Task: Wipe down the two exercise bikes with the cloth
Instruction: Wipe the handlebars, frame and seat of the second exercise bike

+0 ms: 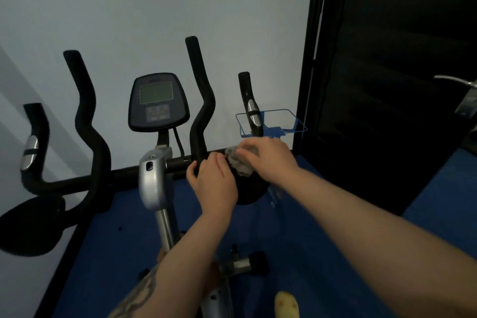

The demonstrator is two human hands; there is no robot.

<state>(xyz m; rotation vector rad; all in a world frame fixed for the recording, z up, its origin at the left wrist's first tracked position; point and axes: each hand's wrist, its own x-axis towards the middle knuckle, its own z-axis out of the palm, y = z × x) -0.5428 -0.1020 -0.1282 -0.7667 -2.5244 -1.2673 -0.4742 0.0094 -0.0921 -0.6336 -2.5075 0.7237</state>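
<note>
- Head view, looking down over the front of one exercise bike (157,188): silver stem, black handlebar crossbar, blue floor (322,253) beneath, pale wall (154,8) behind.
- Console (158,102) mounted above the stem, dark housing, greenish screen unlit, button panel below it.
- Four black handlebar uprights noted: two curved inner horns and two shorter outer grips carrying silver sensor plates; right outer grip (251,104) stands just behind the hands.
- Left hand (215,183) on the crossbar at the foot of the right inner horn (200,100); thumb hooked round the bar to the left, fingers laid over the top and lightly curled against the bar.
- Right hand (269,159) just right of the left hand, back of hand up, fingers bent down over the cloth (238,161) and pressing it onto the handlebar near the base of the right outer grip.
- Cloth: grey-white, crumpled, lying between the two hands; left edge close to the left fingertips, contact there cannot be told; right part hidden under the right fingers.
- Black rounded pad (249,192) directly below the cloth and both hands.
- Blue wire holder (271,122) against the wall behind the right outer grip.
- Black door frame (309,59) at right, dark space beyond; chrome part of a second machine (464,95) at the far right edge, detail too dark to read.
- Pedal crank (245,262) low in frame beside the stem.
- Yellow object (286,304) at bottom edge, identity cannot be told.
</note>
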